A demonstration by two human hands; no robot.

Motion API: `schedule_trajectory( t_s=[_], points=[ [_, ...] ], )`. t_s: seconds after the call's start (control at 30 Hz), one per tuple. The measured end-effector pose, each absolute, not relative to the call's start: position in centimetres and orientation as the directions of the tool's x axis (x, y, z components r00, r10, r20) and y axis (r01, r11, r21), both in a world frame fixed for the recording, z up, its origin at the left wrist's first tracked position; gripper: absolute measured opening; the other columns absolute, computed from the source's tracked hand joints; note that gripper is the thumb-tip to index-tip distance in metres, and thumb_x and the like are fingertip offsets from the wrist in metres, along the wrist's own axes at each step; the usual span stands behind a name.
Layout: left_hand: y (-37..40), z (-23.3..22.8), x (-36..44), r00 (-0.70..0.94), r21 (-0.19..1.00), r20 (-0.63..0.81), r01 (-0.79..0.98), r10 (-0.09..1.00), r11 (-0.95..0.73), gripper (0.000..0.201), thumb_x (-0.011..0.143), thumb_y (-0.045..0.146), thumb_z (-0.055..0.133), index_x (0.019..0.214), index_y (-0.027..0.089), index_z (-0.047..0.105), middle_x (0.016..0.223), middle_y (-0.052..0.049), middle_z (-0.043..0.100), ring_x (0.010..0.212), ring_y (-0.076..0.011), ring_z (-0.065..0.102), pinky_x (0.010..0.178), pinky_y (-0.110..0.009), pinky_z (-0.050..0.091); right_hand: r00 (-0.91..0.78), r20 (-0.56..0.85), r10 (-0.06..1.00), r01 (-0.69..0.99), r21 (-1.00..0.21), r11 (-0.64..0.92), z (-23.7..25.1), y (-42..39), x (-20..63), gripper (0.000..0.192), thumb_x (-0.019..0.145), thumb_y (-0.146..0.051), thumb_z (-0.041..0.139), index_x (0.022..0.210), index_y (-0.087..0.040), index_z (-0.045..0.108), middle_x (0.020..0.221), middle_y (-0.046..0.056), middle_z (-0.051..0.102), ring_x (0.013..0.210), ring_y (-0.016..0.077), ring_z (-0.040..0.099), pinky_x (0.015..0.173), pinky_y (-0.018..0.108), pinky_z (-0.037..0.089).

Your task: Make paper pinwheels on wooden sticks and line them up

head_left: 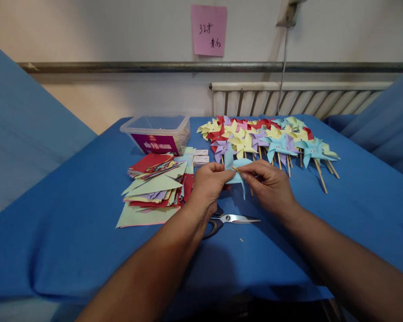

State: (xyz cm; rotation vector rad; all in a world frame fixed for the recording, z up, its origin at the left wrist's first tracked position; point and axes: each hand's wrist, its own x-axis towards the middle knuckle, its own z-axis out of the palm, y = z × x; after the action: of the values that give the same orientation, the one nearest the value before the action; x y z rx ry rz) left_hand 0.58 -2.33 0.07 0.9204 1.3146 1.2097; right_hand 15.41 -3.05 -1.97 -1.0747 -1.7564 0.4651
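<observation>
My left hand (208, 183) and my right hand (268, 183) meet above the middle of the blue table (70, 223). Together they hold a light blue paper pinwheel (237, 172), partly folded, with a thin wooden stick at its centre. My left fingers pinch the paper from the left. My right fingers grip the stick and the paper from the right. Much of the paper is hidden behind my fingers.
Scissors (235, 219) lie just under my hands. A stack of coloured paper squares (154, 188) sits to the left. Behind it stands a clear plastic box (157, 132). Several finished pinwheels on sticks (272, 138) lie at the back right. A pink note (208, 30) hangs on the wall.
</observation>
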Motion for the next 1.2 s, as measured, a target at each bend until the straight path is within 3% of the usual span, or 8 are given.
schedule_trajectory(
  t_s=[0.33,0.63,1.2],
  points=[
    [-2.37,0.06,0.6,-0.129,0.974,-0.205,-0.127,0.97,0.189,0.023,0.053,0.021,0.075,0.064,0.017,0.055,0.059,0.002,0.054,0.051,-0.009,0.049,0.047,-0.022,0.042,-0.136,0.595,0.792,0.506,-0.645,0.572,-2.14,-3.08,15.52,0.016,0.086,-0.016,0.06,0.094,-0.021,0.073,0.081,0.003,0.066,0.074,0.0144,0.061,0.065,0.027,0.046],
    [-2.37,0.06,0.6,-0.124,0.975,-0.199,-0.126,0.972,0.184,0.023,0.053,0.021,0.074,0.063,0.017,0.054,0.058,0.002,0.054,0.049,-0.009,0.048,0.046,-0.022,0.04,-0.097,0.553,0.828,0.48,-0.703,0.525,-1.99,-3.23,15.33,0.012,0.084,-0.017,0.061,0.088,-0.02,0.072,0.079,0.002,0.066,0.072,0.0147,0.06,0.064,0.027,0.046],
    [-2.22,-0.09,0.63,-0.151,0.983,-0.179,-0.075,0.972,0.169,0.021,0.052,0.021,0.073,0.06,0.018,0.053,0.055,0.004,0.051,0.047,-0.0086,0.046,0.045,-0.021,0.04,-0.183,0.614,0.768,0.549,-0.583,0.598,-1.73,-3.35,15.77,0.015,0.086,-0.014,0.059,0.089,-0.022,0.071,0.079,0.001,0.064,0.072,0.0145,0.059,0.063,0.026,0.044]
  ],
)
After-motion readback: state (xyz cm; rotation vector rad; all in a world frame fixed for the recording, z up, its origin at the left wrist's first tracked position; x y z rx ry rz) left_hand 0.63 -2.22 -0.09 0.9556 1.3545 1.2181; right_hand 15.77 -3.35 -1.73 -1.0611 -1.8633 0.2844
